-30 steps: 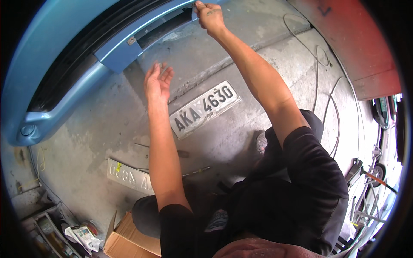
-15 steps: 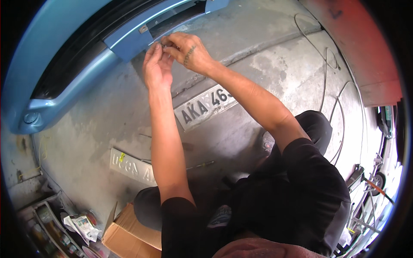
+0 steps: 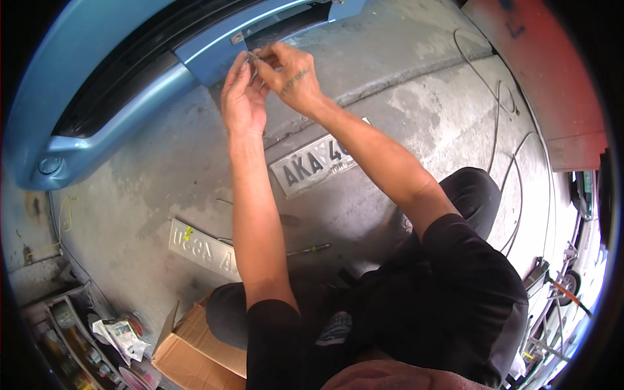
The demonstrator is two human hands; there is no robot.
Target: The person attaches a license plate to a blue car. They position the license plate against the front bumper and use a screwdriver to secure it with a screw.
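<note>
Both my hands meet in front of the blue car bumper [image 3: 123, 107], just below a rectangular opening in its panel. My right hand [image 3: 294, 75] pinches a very small piece between thumb and fingertips; its kind is too small to make out. Palm turned up, my left hand [image 3: 244, 107] has its fingertips closed together against the same spot, and the fingers partly hide what is there. A small square metal clip [image 3: 237, 39] sits on the panel edge just above them. Below the wrists, a white licence plate [image 3: 305, 172] lies face up on the floor, partly behind my right forearm.
A second plate [image 3: 201, 250] lies face down left of my left forearm, near a thin screwdriver-like tool [image 3: 311, 249]. An open cardboard box [image 3: 195, 351] and a rack [image 3: 71, 331] stand lower left. Cables [image 3: 513, 175] trail along the right, beside a red panel [image 3: 559, 91].
Both hands have shifted slightly relative to the bumper, and the right hand's fingers have turned with the small piece. The whole view has also moved a little.
</note>
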